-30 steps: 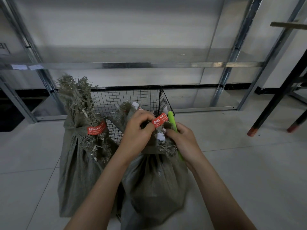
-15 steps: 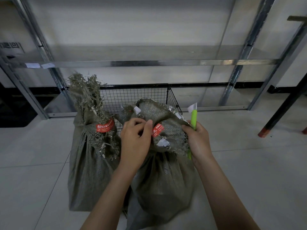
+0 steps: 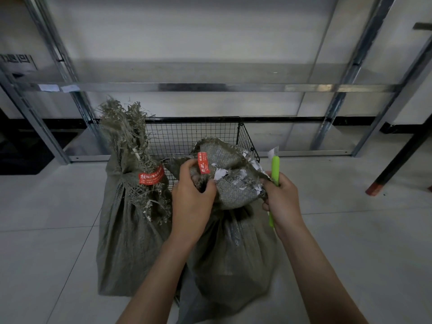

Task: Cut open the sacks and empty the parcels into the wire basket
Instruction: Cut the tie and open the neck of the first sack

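Two grey-green woven sacks stand on the floor in front of a black wire basket [image 3: 201, 134]. The left sack [image 3: 131, 230] is tied at the neck with a red seal tag [image 3: 150, 176] under a frayed top. The right sack [image 3: 233, 249] has its mouth loosened and spread, a red tag [image 3: 203, 163] hanging on the fabric. My left hand [image 3: 191, 197] grips the left side of that mouth. My right hand [image 3: 281, 202] holds a lime-green cutter [image 3: 274, 170] upright and pinches the right edge of the mouth. No parcels are visible.
A metal shelving rack [image 3: 210, 87] stands behind the basket against a white wall. Black table legs with red feet [image 3: 374, 188] are at the right. Pale tiled floor [image 3: 350, 230] surrounds the sacks.
The right sack's neck has come apart: my hands have drawn its mouth wider, and the red tag has swung up to hang vertically. The cutter has shifted right with my right hand.
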